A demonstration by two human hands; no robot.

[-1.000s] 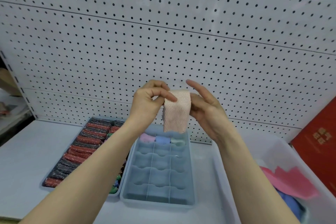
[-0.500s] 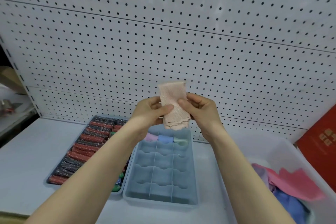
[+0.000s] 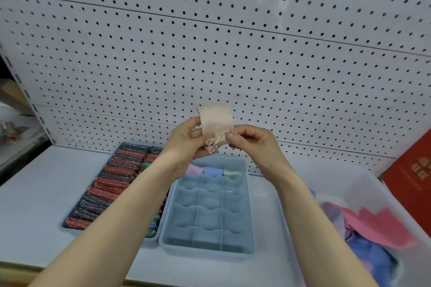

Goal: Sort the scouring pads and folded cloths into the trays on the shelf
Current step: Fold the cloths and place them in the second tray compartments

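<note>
Head view: both hands, left hand and right hand, are pinching the peach cloth above the divided tray; it is looking light, limp and frayed, so gripping the folded lower edge is probably keeping it together.

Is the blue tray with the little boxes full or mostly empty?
Mostly empty. The divided blue tray has rolled cloths only in its back row: pink, blue and green. Every nearer compartment shows a bare bottom.

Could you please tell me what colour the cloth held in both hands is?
Pale peach-pink cloth with a waffle texture, seen in the head view.
</note>
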